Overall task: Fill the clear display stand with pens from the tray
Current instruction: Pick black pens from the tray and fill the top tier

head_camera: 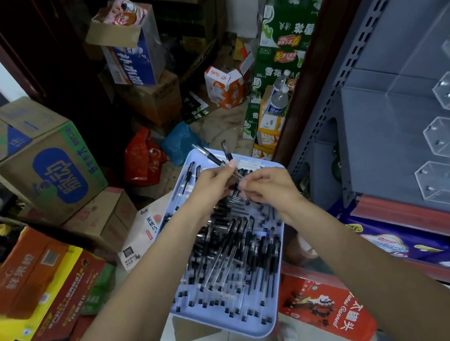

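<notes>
Head view: we are looking down on the clear acrylic display stand with its stepped, open-topped pockets, which is sitting on the grey metal shelf to the right of both hands and somewhat above them. Its pockets are running in a row up the right edge of the view, and every pocket we can see is holding no pens. We are judging the filling as barely begun.

The supply is lying in the pale blue rectangular plastic tray directly below the hands: a dense heap of black-capped clear-barrelled pens, most of them with their long axes running roughly away from us.

Both hands are meeting above the far half of the tray. The left hand is pinching a small bunch of held pens between thumb and fingers, with the capped ends fanning up and away past the tray's far rim. The right hand is curled closed, its fingertips nipping the lower ends of the same bunch.

The right hand is nearer to the stand, so we are expecting the carry to go rightward and upward, with the pens turned to stand along a pocket's depth.
</notes>
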A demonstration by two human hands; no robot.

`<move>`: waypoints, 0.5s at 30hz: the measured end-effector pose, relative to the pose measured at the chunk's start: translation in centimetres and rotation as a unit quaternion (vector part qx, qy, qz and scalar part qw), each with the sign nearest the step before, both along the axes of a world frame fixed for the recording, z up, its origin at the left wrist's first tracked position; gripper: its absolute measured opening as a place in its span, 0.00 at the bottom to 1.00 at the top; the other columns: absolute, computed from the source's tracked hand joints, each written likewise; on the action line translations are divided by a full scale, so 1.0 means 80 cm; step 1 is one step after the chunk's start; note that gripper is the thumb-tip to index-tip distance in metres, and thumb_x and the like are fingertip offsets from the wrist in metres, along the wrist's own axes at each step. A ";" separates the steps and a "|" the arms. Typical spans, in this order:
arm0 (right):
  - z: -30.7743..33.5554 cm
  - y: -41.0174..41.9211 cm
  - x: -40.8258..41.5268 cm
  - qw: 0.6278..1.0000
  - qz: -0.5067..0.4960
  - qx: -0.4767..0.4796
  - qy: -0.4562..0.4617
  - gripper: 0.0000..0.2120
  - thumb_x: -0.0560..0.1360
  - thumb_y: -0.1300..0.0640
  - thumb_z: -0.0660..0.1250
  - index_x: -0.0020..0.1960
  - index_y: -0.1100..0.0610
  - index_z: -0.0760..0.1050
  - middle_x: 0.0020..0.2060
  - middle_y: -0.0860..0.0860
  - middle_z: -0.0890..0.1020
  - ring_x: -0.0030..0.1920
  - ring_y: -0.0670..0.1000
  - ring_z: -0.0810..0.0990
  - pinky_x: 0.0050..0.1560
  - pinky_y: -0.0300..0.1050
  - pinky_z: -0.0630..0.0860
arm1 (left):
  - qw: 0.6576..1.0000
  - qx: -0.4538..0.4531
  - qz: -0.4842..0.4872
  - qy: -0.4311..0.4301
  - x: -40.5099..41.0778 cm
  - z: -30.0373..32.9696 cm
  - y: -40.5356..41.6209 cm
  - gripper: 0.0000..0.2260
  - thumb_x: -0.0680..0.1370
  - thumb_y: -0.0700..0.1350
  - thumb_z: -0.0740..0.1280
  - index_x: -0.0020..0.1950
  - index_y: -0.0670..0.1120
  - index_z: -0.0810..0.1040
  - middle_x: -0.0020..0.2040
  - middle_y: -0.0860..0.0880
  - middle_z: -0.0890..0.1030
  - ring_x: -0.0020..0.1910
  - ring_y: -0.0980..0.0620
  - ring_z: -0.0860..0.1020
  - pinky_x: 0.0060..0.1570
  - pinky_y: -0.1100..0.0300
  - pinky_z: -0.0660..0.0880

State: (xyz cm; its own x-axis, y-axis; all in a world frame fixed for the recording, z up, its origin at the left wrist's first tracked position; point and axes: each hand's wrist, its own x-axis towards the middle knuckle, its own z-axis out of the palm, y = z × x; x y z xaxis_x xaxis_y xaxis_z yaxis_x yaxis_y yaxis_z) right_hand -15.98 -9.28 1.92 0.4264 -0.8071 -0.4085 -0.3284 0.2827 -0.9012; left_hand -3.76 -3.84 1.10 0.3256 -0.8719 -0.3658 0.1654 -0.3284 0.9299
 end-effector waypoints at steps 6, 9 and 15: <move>0.070 -0.015 -0.023 0.996 0.021 -0.075 -0.045 0.05 0.73 0.66 0.69 0.48 0.67 0.77 0.33 0.54 0.80 0.27 0.40 0.79 0.31 0.30 0.74 | 0.987 -0.102 0.064 0.103 -0.033 0.069 -0.027 0.10 0.79 0.43 0.62 0.44 0.38 0.78 0.38 0.49 0.83 0.34 0.54 0.81 0.30 0.64 0.78; 0.106 -0.029 -0.051 0.985 0.061 -0.158 0.018 0.07 0.74 0.60 0.69 0.49 0.64 0.78 0.37 0.52 0.81 0.36 0.45 0.81 0.40 0.38 0.77 | 0.985 -0.145 0.080 0.043 -0.057 0.102 -0.046 0.09 0.78 0.42 0.65 0.39 0.39 0.78 0.36 0.49 0.84 0.34 0.55 0.82 0.32 0.62 0.78; 0.192 -0.081 -0.153 0.937 -0.019 -0.349 0.021 0.16 0.77 0.52 0.65 0.63 0.52 0.69 0.43 0.47 0.78 0.44 0.47 0.78 0.42 0.39 0.74 | 0.883 -0.180 -0.035 -0.432 -0.126 0.160 -0.078 0.10 0.77 0.45 0.67 0.37 0.42 0.78 0.28 0.56 0.77 0.28 0.65 0.77 0.32 0.68 0.71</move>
